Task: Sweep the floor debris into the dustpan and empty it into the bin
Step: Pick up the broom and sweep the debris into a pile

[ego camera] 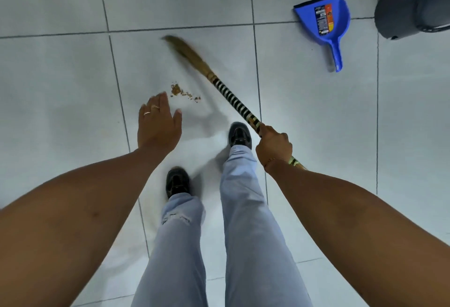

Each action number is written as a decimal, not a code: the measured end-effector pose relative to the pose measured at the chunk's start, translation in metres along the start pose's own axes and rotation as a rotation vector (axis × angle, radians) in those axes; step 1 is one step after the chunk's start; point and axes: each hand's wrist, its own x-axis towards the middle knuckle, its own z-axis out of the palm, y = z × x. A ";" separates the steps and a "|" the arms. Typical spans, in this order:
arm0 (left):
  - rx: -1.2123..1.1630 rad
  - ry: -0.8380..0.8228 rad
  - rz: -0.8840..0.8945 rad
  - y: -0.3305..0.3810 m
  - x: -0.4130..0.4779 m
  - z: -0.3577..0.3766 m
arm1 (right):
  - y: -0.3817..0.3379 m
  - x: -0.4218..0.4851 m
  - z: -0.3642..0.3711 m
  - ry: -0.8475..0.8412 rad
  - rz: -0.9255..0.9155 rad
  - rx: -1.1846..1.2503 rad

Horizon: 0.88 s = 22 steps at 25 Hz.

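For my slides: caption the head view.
Right hand swings broom toward debris; blue dustpan waits nearby.

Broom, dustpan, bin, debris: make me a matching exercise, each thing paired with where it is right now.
Things:
1 broom
2 dustpan
3 bin
4 debris

Places:
A top right corner of the view
B held in the right hand
C on the floor just ahead of the left hand
D lying on the floor left of the bin

Pairs: 1-B, 2-D, 3-A, 4-C
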 end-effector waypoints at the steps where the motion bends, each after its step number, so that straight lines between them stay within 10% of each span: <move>1: 0.009 0.007 0.022 -0.008 -0.007 -0.003 | -0.007 -0.015 0.011 -0.030 0.062 0.056; 5: 0.054 0.020 0.070 -0.050 -0.035 -0.008 | -0.037 -0.068 0.059 -0.245 0.398 0.318; 11: 0.089 -0.010 0.030 -0.093 -0.059 0.018 | -0.090 -0.106 0.112 -0.477 0.336 0.361; 22: 0.084 0.051 0.098 -0.108 -0.057 0.023 | -0.156 -0.109 0.129 -0.420 0.463 0.654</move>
